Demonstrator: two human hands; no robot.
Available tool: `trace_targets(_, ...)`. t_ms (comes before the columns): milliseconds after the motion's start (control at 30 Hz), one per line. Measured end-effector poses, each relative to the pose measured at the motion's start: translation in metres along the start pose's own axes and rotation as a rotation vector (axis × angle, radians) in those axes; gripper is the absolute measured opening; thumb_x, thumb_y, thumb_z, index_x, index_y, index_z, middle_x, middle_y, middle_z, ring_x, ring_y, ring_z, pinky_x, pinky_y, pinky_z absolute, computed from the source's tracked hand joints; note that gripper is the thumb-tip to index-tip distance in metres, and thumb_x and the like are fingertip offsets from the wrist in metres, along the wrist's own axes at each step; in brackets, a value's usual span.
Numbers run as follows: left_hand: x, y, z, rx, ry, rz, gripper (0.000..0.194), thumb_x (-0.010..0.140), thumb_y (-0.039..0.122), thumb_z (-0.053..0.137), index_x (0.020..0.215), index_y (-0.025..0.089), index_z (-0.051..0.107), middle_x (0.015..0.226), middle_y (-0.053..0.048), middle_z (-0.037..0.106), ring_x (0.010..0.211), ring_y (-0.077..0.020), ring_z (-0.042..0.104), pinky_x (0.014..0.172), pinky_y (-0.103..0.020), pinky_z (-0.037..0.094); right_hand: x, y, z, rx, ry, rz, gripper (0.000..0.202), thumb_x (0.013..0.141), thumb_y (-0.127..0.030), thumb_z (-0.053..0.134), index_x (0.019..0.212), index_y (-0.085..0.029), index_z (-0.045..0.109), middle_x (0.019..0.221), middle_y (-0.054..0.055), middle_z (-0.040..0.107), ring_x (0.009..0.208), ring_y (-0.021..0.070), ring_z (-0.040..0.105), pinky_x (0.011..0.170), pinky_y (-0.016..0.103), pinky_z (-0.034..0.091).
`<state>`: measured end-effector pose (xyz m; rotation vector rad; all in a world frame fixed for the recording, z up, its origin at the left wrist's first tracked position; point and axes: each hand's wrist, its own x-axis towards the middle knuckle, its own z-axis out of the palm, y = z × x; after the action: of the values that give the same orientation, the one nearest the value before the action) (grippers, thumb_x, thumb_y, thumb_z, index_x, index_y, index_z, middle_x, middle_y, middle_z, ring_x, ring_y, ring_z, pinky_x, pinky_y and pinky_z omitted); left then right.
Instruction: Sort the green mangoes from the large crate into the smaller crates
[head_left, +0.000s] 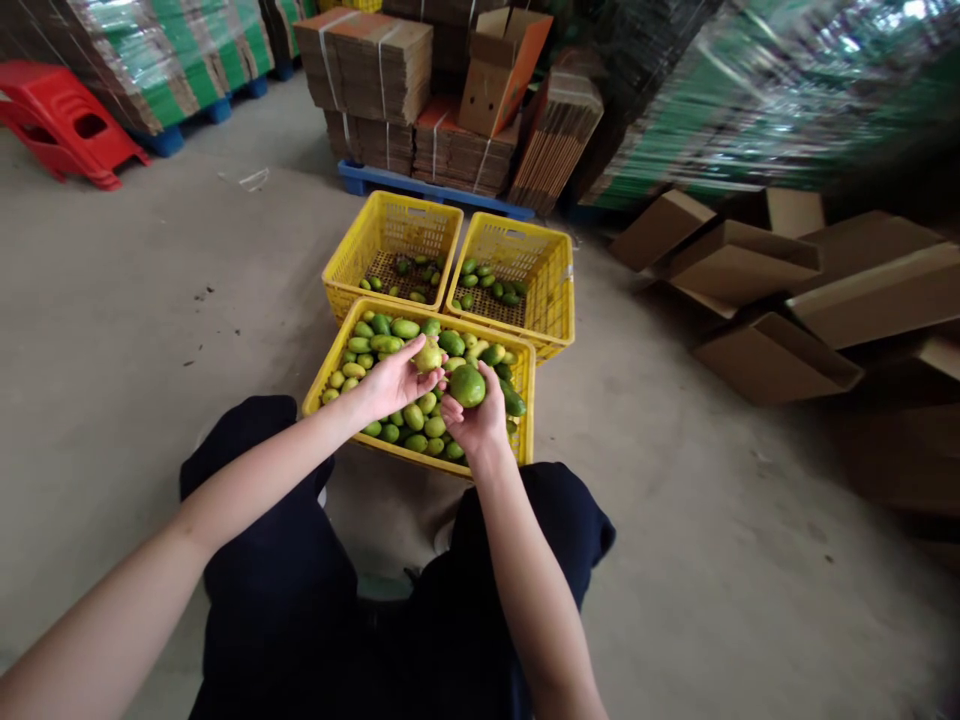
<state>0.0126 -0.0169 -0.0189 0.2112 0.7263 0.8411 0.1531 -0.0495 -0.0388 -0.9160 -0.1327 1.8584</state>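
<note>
Both hands are raised over a yellow crate [420,462] full of green and yellowish oval fruits. My left hand [395,380] has its fingers around a yellow-green fruit [428,356]. A darker green, rounder fruit [466,386] rests in my right hand [480,415], thumb on its right side. The two fruits are close together, the left one slightly higher. Behind the full crate stand two more yellow crates, the left one [349,255] and the right one [556,300], each with several fruits on the bottom.
Bundled flat cardboard [367,70] and an upright open box [495,85] sit on a blue pallet [382,183] behind the crates. Open cartons [772,355] lie at the right. A red stool [64,125] stands far left. My knees flank the full crate's near side.
</note>
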Motion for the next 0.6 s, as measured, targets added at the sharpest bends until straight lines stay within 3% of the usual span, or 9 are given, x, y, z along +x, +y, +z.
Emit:
trace_targets(167, -0.001, 0.005, -0.003, 0.283, -0.089, 0.225, 0.034, 0.088, 0.015, 0.064, 0.121, 0.023, 0.065, 0.093, -0.004, 0.069, 0.07, -0.012, 0.067, 0.067, -0.022, 0.059, -0.006, -0.003, 0.005, -0.112, 0.05, -0.199, 0.018, 0.071, -0.035, 0.068, 0.08, -0.022, 0.06, 0.074, 0.001, 0.069, 0.061, 0.0161, 0.062, 0.045, 0.024, 0.048)
trace_targets(267, -0.003, 0.006, -0.007, 0.52, -0.066, 0.482, 0.041, 0.075, 0.009, 0.076, 0.113, 0.023, 0.071, 0.112, -0.005, 0.068, 0.087, -0.0147, 0.066, 0.078, -0.023, 0.058, -0.011, -0.002, 0.001, -0.348, 0.169, -0.471, 0.032, 0.064, -0.027, 0.078, 0.09, -0.027, 0.061, 0.086, -0.002, 0.07, 0.074, 0.0177, 0.065, 0.059, 0.028, 0.054)
trace_targets(367, -0.005, 0.004, -0.009, 0.677, -0.014, 0.673, 0.037, 0.065, 0.007, 0.082, 0.099, 0.02, 0.073, 0.116, -0.008, 0.067, 0.101, -0.0183, 0.063, 0.083, -0.021, 0.054, -0.016, 0.001, -0.003, -0.627, 0.243, -0.771, 0.045, 0.061, -0.018, 0.083, 0.1, -0.031, 0.064, 0.1, -0.003, 0.068, 0.091, 0.0179, 0.063, 0.079, 0.029, 0.053)
trace_targets(467, -0.007, 0.0, -0.01, 0.725, -0.023, 0.702, 0.038, 0.059, 0.005, 0.086, 0.092, 0.019, 0.075, 0.111, -0.008, 0.067, 0.101, -0.0187, 0.063, 0.083, -0.02, 0.053, -0.019, 0.004, -0.005, -0.809, 0.222, -0.918, 0.04, 0.065, -0.014, 0.079, 0.099, -0.031, 0.068, 0.11, 0.0, 0.067, 0.108, 0.0213, 0.059, 0.096, 0.034, 0.048)
trace_targets(600, -0.005, 0.0, -0.011, 0.774, -0.067, 0.683, 0.039, 0.062, 0.009, 0.086, 0.098, 0.019, 0.075, 0.11, -0.007, 0.071, 0.099, -0.018, 0.066, 0.09, -0.024, 0.052, -0.016, 0.005, -0.006, -0.929, 0.208, -1.002, 0.036, 0.071, -0.017, 0.075, 0.103, -0.03, 0.067, 0.113, 0.003, 0.067, 0.111, 0.0246, 0.06, 0.102, 0.042, 0.046)
